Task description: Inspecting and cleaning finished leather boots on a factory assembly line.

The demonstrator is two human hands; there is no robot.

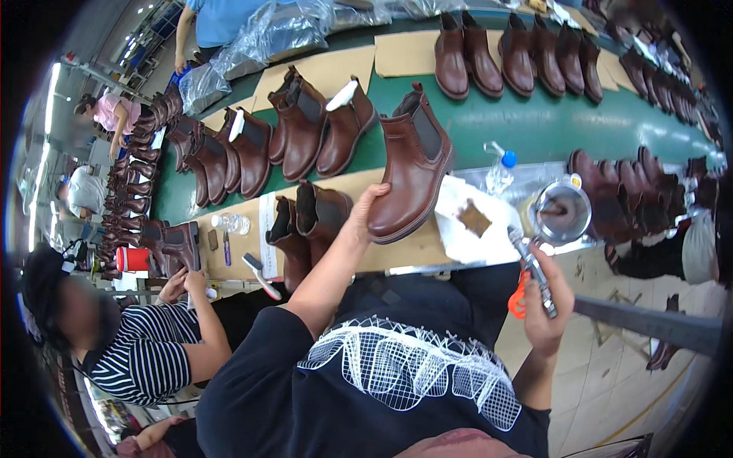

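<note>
From where I stand, the brown boot [412,172] is up in the worker's left hand [368,208], above the bench. That hand is clamped on the front of the boot, thumb across the upper near the toe; the other fingers are hidden below. It looks moderately heavy, with a stiff sole and firm heel, a softer shaft and stretchy side panel. The smooth leather could be slick and mark easily, so I'd grip it by the sole edges or inside the shaft.

The right hand [551,301] is closed around a slim metal tool [539,278] with an orange part, perhaps a sprayer.

Just beyond the right hand stands a metal bowl [582,215] with something brownish inside, liquid or reflection, I can't tell. Farther out, between the 2 hands, is 1 clear bottle [499,177] with a blue cap. Well left of the left hand lies another clear bottle [231,224]; its contents are unclear.
</note>
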